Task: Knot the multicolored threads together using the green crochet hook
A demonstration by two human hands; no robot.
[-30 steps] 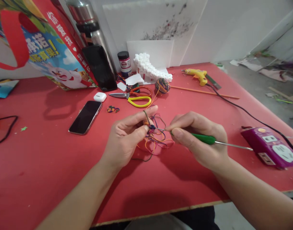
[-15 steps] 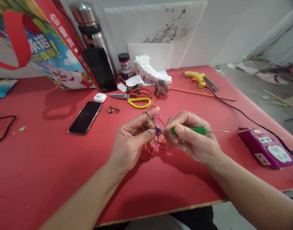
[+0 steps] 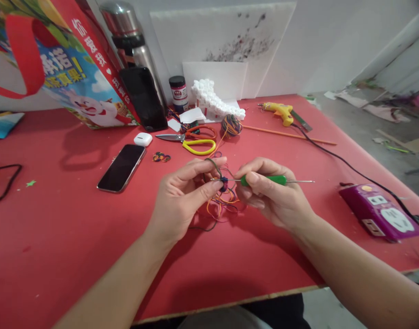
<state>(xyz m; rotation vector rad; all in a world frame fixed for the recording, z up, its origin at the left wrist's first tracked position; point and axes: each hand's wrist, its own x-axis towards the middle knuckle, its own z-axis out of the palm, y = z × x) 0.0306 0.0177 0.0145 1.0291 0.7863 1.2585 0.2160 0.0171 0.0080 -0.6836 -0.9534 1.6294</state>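
Observation:
Between thumb and fingers, my left hand (image 3: 180, 196) pinches a small dark blue and purple crocheted piece (image 3: 224, 184). A dark green strand loops over the left index finger. My right hand (image 3: 276, 192) grips a crochet hook by its green handle (image 3: 271, 180). The hook's thin metal shaft runs left into the piece, and its tip is partly hidden by the left fingers. Loose orange, pink and dark yarn (image 3: 223, 208) hangs in loops below the hands. An orange strand leads back to a multicoloured yarn ball (image 3: 231, 126).
Scissors (image 3: 199, 146), a phone (image 3: 122, 168), a white earphone case (image 3: 143, 139) and a small yarn piece (image 3: 161, 157) lie beyond my left hand. A yellow glue gun (image 3: 279, 112) is at the back right, its cord running towards a purple power socket (image 3: 380, 212).
Both hands have shifted slightly left, carrying the piece and hook. The hook's tip is now more hidden behind the left fingers, and the left index finger is a little lower.

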